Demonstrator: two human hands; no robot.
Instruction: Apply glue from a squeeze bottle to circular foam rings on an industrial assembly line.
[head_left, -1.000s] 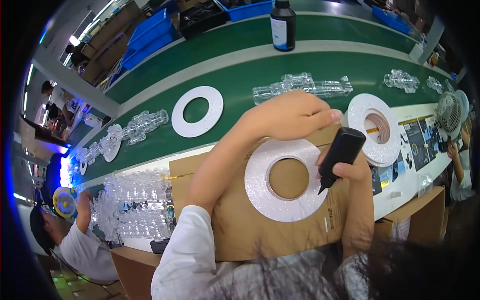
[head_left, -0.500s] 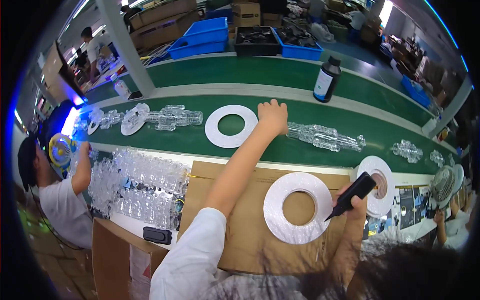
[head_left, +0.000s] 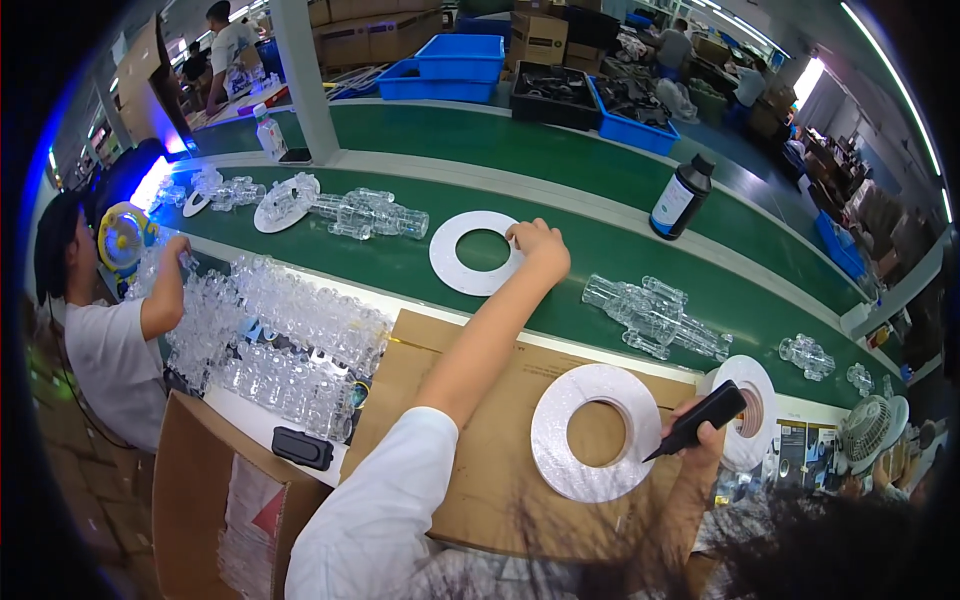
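Applicator, black and slim, above the right part of the cardboard sheet. Nozzle aimed left and downward, over the right side of a glittery white ring stack lying on the cardboard sheet; cannot tell if touching. Long axis slanting, butt end to the upper right, toward a second ring stack just off the right edge of the cardboard sheet. Right hand: thumb and fingers clamped round the applicator body.

Left hand: out past the far edge of the cardboard sheet, fingers bent at the right rim of a flat white ring on the green belt. Cannot tell whether pinched on the rim or only laid against it.

Also beyond the cardboard sheet: one clear plastic assembly right of the ring, another just left of it; farther out, a labelled dark bottle. Left of the cardboard sheet: clear plastic parts and a black case.

Versus half a second ago: left fingers shifted from the gap beside the right-hand assembly to the ring rim. Versus one second ago: left hand gone from above the cardboard sheet's far edge. Applicator grip unchanged.
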